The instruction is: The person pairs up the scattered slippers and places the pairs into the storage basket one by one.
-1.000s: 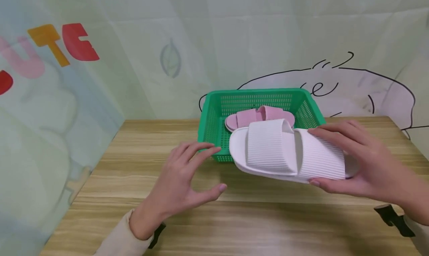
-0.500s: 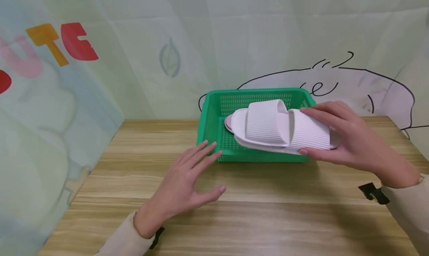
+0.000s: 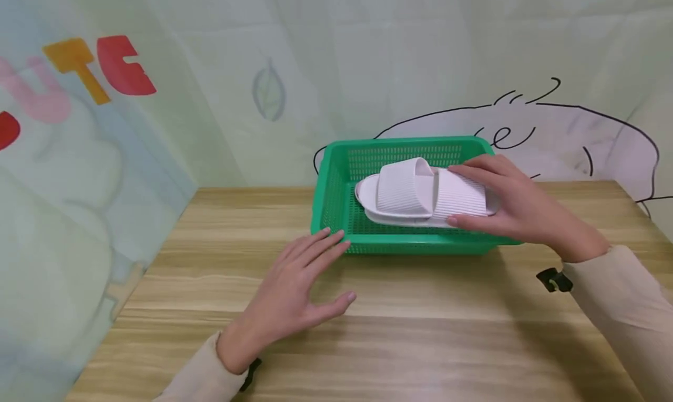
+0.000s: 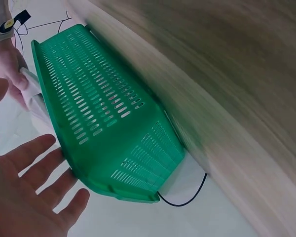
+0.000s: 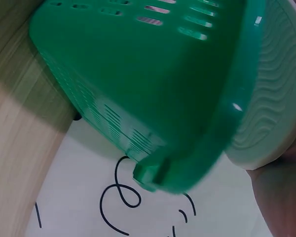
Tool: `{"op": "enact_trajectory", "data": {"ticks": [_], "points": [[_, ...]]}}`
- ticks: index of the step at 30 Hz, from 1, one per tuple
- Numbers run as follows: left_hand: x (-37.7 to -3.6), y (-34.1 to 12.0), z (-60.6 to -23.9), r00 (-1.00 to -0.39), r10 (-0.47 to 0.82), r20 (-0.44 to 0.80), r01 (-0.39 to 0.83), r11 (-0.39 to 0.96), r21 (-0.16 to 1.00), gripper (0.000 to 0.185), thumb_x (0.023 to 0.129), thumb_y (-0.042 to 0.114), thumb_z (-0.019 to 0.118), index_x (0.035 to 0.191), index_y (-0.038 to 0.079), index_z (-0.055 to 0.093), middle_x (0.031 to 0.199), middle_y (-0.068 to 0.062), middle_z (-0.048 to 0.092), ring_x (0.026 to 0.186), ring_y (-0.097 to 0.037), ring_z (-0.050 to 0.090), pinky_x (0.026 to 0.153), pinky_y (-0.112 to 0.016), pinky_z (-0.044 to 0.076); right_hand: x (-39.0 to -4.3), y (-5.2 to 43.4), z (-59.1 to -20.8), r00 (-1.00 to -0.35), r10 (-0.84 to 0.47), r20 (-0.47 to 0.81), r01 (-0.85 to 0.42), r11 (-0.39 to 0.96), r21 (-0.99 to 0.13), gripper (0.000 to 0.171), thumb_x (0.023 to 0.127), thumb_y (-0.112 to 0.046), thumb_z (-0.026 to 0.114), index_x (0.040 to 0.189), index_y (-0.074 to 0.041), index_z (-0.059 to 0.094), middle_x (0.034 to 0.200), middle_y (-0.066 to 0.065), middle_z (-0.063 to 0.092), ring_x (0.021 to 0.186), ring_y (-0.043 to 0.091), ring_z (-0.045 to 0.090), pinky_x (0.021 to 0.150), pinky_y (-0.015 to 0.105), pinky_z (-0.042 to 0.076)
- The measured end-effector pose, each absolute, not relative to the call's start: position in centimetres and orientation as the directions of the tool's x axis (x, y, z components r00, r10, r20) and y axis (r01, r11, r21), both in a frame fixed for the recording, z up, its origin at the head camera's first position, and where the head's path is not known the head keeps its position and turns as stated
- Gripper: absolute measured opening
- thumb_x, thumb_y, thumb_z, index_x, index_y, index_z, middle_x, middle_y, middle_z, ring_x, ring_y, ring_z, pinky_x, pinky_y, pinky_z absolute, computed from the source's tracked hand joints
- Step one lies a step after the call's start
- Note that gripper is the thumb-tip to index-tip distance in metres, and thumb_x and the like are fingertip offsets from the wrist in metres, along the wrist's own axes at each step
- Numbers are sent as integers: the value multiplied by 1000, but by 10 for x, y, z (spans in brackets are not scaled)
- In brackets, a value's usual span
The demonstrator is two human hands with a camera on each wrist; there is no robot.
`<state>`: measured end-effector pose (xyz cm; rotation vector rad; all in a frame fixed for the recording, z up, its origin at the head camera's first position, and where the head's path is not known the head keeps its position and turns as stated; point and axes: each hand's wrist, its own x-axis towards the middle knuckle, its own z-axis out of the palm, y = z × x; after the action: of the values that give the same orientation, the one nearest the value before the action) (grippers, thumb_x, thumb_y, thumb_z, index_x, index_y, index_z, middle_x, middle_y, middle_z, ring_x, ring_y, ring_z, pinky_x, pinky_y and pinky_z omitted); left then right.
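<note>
My right hand [image 3: 517, 206] grips a pair of white slippers [image 3: 405, 189] by their right end, fingers above and thumb on the near side. The pair lies sideways over a green plastic basket [image 3: 420, 239], and in the right wrist view a wavy-patterned sole [image 5: 276, 79] shows beside the basket rim. Beneath the white pair, a sliver of pink slipper [image 3: 358, 193] peeks out at the left; the rest is hidden. My left hand [image 3: 294, 285] holds nothing, its fingers spread at the basket's near left corner; whether they touch the rim I cannot tell.
The basket stands at the back of a wooden table [image 3: 236, 262], close to a printed curtain [image 3: 221, 98] behind it. Slotted walls rise on all sides of the basket.
My right hand has carried the white slippers away from me and down over the basket, covering most of the pink slippers. My left hand's fingers have straightened and shifted only slightly.
</note>
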<state>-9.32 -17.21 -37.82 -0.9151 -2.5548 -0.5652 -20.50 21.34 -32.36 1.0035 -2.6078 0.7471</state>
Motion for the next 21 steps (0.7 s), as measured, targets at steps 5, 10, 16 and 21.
{"op": "enact_trajectory", "data": {"ticks": [5, 10, 16, 21], "points": [[-94, -172, -379, -714, 517, 472, 669, 703, 241, 75, 89, 50, 79, 150, 10, 60, 159, -4, 54, 149, -33, 47, 122, -55, 38, -215, 208, -332, -761, -559, 329, -648, 648, -400, 76, 80, -36, 92, 147, -13, 64, 140, 7, 59, 124, 25, 50, 89, 48, 50], [-94, -173, -379, -726, 514, 457, 660, 708, 253, 74, 90, 48, 79, 151, 10, 59, 161, -3, 52, 150, -33, 46, 123, -55, 37, -221, 203, -341, -782, -562, 270, -621, 658, -426, 76, 82, -41, 90, 148, -13, 63, 143, 8, 58, 129, 27, 48, 91, 49, 51], [-94, -172, -377, -743, 509, 435, 644, 720, 259, 75, 89, 46, 81, 152, 12, 58, 161, -2, 52, 151, -32, 46, 124, -54, 37, -227, 197, -350, -791, -578, 200, -600, 669, -440, 78, 82, -46, 90, 147, -13, 63, 145, 9, 59, 130, 29, 47, 94, 51, 53], [-94, -172, -376, -756, 505, 417, 636, 718, 283, 74, 89, 43, 81, 152, 11, 58, 161, -3, 52, 151, -33, 46, 121, -53, 41, -233, 194, -355, -790, -592, 160, -584, 646, -492, 72, 84, -44, 89, 145, -14, 66, 144, 7, 61, 129, 28, 49, 97, 53, 51]]}}
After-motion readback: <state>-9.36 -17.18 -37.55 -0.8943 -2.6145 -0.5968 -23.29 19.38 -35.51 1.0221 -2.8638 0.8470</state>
